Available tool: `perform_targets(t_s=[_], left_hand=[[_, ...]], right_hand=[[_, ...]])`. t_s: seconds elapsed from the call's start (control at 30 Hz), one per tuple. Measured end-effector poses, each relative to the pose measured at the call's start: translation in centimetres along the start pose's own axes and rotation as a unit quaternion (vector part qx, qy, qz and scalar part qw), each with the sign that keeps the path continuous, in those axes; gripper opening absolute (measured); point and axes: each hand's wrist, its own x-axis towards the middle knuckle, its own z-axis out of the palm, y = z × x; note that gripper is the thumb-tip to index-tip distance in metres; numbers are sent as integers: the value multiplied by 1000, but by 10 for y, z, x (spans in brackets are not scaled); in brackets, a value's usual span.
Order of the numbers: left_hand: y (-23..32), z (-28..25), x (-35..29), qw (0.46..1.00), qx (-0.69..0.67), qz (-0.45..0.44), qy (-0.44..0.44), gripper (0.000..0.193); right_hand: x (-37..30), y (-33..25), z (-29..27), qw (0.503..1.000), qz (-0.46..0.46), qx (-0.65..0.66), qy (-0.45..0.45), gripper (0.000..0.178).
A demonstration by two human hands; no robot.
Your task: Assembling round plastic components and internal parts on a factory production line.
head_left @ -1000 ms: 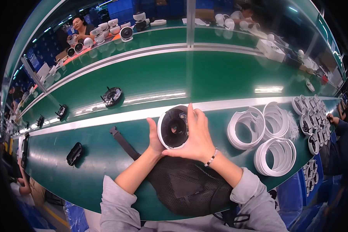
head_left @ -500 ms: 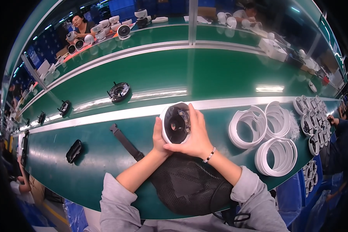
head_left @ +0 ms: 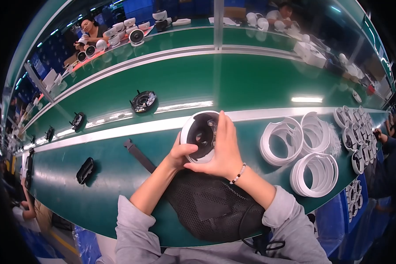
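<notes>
In the head view, a round white plastic dome housing with a black inner ring (head_left: 200,136) sits at the centre of the frame, on the near green bench just below the pale strip that edges the conveyor belt. The left hand (head_left: 180,154) curls around its lower left rim, fingers closed against it. The right hand (head_left: 224,149) covers its right side, fingers stretched up over the top edge and thumb pressed to the lower rim; a beaded bracelet (head_left: 238,173) circles that wrist. Both hands grip the housing.

Below the hands lies a black mesh pad (head_left: 211,207) with a black strap (head_left: 138,155) running toward the upper left. Right of centre stand three stacks of white plastic rings (head_left: 314,174); at the far right edge, rows of small white round parts (head_left: 354,132) crowd together. On the green conveyor belt (head_left: 251,83), upper left of centre, rests a black round module (head_left: 143,101), with a smaller one (head_left: 78,120) further left. A black oblong piece (head_left: 85,170) lies at lower left. At the upper left a person (head_left: 90,28) sits behind white dome units (head_left: 119,33).
</notes>
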Motion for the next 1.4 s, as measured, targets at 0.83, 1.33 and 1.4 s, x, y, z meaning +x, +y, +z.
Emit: perform_targets(t_s=[0.83, 1.33, 1.4], left_hand=[[-16, 11, -5, 992, -68, 100, 35, 84], [-2, 10, 3, 993, -66, 98, 4, 61], [2, 3, -2, 987, -129, 93, -10, 60]], right_hand=[[15, -17, -16, 995, 61, 7, -73, 115], [7, 0, -4, 990, 40, 122, 65, 104], [15, -10, -5, 906, 139, 380, 127, 71]])
